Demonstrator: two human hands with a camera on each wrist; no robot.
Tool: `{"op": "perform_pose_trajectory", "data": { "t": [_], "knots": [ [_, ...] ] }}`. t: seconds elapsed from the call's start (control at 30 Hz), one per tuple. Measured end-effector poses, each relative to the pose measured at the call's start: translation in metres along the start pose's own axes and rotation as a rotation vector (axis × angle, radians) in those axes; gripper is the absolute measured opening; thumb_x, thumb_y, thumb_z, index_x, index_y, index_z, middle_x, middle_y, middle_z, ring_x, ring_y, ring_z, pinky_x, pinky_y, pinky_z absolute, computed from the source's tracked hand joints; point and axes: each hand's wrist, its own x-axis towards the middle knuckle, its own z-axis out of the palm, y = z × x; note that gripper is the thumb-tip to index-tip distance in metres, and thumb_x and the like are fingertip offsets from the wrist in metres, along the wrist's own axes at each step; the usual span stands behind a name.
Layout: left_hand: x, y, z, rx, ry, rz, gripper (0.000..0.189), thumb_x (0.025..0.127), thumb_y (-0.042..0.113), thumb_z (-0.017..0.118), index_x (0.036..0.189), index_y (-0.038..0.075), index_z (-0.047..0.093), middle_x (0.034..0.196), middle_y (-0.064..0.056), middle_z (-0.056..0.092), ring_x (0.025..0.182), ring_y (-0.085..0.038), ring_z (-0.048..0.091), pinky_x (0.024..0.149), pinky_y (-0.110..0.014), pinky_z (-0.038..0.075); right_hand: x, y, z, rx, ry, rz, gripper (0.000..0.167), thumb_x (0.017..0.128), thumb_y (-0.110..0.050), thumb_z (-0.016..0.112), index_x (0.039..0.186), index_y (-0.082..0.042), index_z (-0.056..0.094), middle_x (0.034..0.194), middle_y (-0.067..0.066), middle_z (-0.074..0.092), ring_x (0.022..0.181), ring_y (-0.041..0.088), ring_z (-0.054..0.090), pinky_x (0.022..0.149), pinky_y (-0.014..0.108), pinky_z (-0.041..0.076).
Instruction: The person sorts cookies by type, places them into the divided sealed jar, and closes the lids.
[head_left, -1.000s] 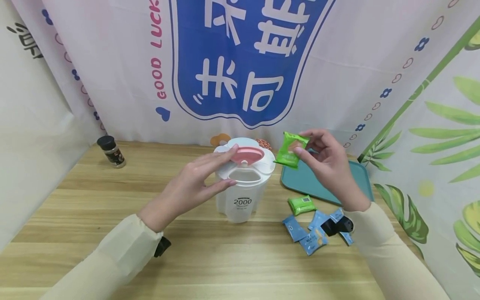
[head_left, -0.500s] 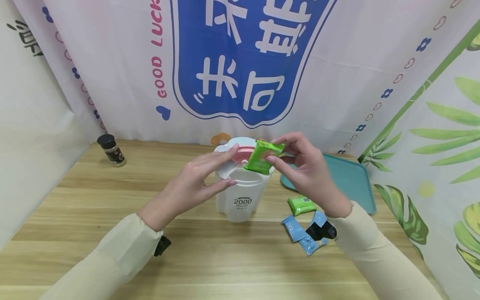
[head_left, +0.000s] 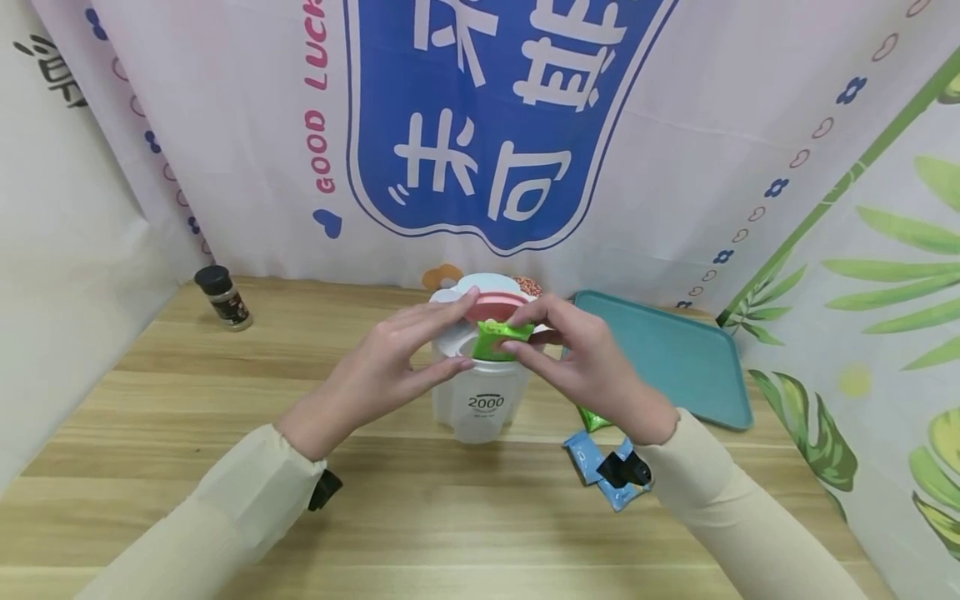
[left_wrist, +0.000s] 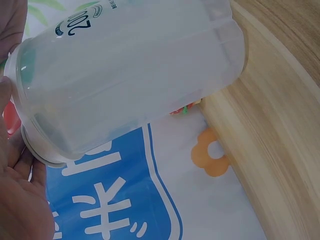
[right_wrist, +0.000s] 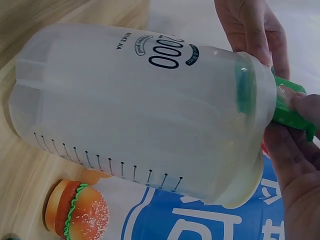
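Observation:
A tall translucent container marked 2000 stands upright on the table, its white lid having a raised pink flap above an opening. My right hand pinches a small green snack packet between thumb and fingers. The packet's lower end is down in the opening; in the right wrist view the green packet stands partly out past the lid's rim. My left hand rests on the left of the lid with fairly straight fingers, a fingertip at the pink flap and the thumb at the front rim.
Right of the container lie another green packet, mostly behind my right hand, and several blue packets. A teal tray lies at the back right. A black-capped jar stands far left. A toy hamburger sits behind the container.
My right hand has moved left and down with the green packet, from over the tray's edge to the container's opening, where the packet now dips in. The left hand has stayed on the lid.

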Motion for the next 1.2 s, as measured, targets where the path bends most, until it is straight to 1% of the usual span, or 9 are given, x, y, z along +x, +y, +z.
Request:
{"op": "perform_pose_trajectory", "data": {
  "t": [0.1, 0.23, 0.3, 0.4, 0.5, 0.63, 0.8, 1.07, 1.2],
  "knots": [
    [0.0003, 0.0008, -0.0005, 0.004, 0.003, 0.003, 0.081, 0.092, 0.023, 0.083, 0.161, 0.021, 0.042, 0.154, -0.007, 0.060, 0.141, -0.031, 0.060, 0.115, -0.050, 0.054, -0.0013, 0.0019, 0.0008, 0.007, -0.020, -0.007, 0.026, 0.090, 0.003, 0.078, 0.112, 0.000, 0.064, 0.107, 0.011, 0.073, 0.096, 0.020, 0.072, 0.079, 0.025, 0.067],
    [0.0011, 0.0006, 0.0000, 0.007, 0.002, 0.015, 0.080, 0.092, 0.023, 0.083, 0.161, 0.021, 0.042, 0.155, -0.007, 0.060, 0.141, -0.030, 0.060, 0.115, -0.049, 0.054, -0.0025, 0.0035, -0.0002, 0.023, -0.041, 0.005, 0.021, 0.091, 0.003, 0.077, 0.110, -0.002, 0.068, 0.108, 0.011, 0.074, 0.097, 0.020, 0.072, 0.079, 0.027, 0.068],
    [0.0013, 0.0007, 0.0002, 0.010, -0.001, 0.017, 0.080, 0.092, 0.024, 0.082, 0.161, 0.020, 0.043, 0.155, -0.006, 0.059, 0.141, -0.030, 0.059, 0.115, -0.049, 0.054, -0.0033, 0.0039, -0.0010, 0.024, -0.057, 0.017, 0.019, 0.092, 0.001, 0.077, 0.109, -0.004, 0.070, 0.109, 0.010, 0.075, 0.098, 0.019, 0.073, 0.079, 0.026, 0.067],
    [0.0014, 0.0006, 0.0007, 0.009, -0.003, 0.022, 0.078, 0.093, 0.023, 0.082, 0.161, 0.020, 0.044, 0.156, -0.006, 0.059, 0.141, -0.030, 0.059, 0.115, -0.049, 0.054, -0.0046, 0.0051, -0.0017, 0.012, -0.076, 0.012, 0.016, 0.092, 0.000, 0.077, 0.107, -0.006, 0.074, 0.111, 0.008, 0.076, 0.097, 0.016, 0.072, 0.079, 0.024, 0.066],
    [0.0014, 0.0008, 0.0011, 0.007, 0.003, 0.028, 0.078, 0.092, 0.023, 0.082, 0.160, 0.018, 0.044, 0.155, -0.006, 0.059, 0.141, -0.030, 0.060, 0.115, -0.048, 0.054, -0.0055, 0.0059, -0.0017, -0.006, -0.080, -0.010, 0.014, 0.092, 0.000, 0.077, 0.104, -0.007, 0.077, 0.110, 0.007, 0.077, 0.098, 0.016, 0.072, 0.083, 0.023, 0.065],
    [0.0012, 0.0010, 0.0013, 0.010, 0.008, 0.029, 0.078, 0.092, 0.022, 0.083, 0.160, 0.018, 0.044, 0.154, -0.008, 0.060, 0.140, -0.031, 0.061, 0.115, -0.049, 0.054, -0.0052, 0.0065, -0.0018, -0.012, -0.087, -0.030, 0.011, 0.092, 0.001, 0.077, 0.100, -0.006, 0.079, 0.109, 0.007, 0.078, 0.102, 0.019, 0.074, 0.089, 0.025, 0.065],
    [0.0008, 0.0011, 0.0002, 0.019, 0.010, 0.019, 0.078, 0.092, 0.023, 0.083, 0.160, 0.018, 0.045, 0.155, -0.009, 0.059, 0.141, -0.031, 0.060, 0.114, -0.049, 0.055, -0.0041, 0.0057, -0.0034, -0.034, -0.116, -0.033, 0.011, 0.092, 0.001, 0.077, 0.101, -0.005, 0.080, 0.112, 0.008, 0.078, 0.104, 0.020, 0.075, 0.090, 0.027, 0.066],
    [0.0009, 0.0001, 0.0009, 0.023, 0.017, 0.023, 0.077, 0.092, 0.024, 0.083, 0.159, 0.018, 0.046, 0.153, -0.009, 0.061, 0.139, -0.031, 0.061, 0.115, -0.050, 0.054, -0.0054, 0.0036, -0.0057, -0.113, -0.152, -0.015, 0.012, 0.093, -0.002, 0.076, 0.104, -0.005, 0.081, 0.116, 0.006, 0.078, 0.108, 0.019, 0.075, 0.089, 0.027, 0.066],
    [0.0008, 0.0003, 0.0020, 0.021, 0.018, 0.023, 0.077, 0.092, 0.023, 0.083, 0.159, 0.018, 0.046, 0.153, -0.009, 0.061, 0.140, -0.032, 0.061, 0.115, -0.050, 0.054, -0.0074, 0.0044, -0.0061, -0.110, -0.152, -0.009, 0.012, 0.093, -0.002, 0.076, 0.104, -0.006, 0.081, 0.117, 0.006, 0.077, 0.109, 0.020, 0.074, 0.090, 0.028, 0.066]
  ]
}}
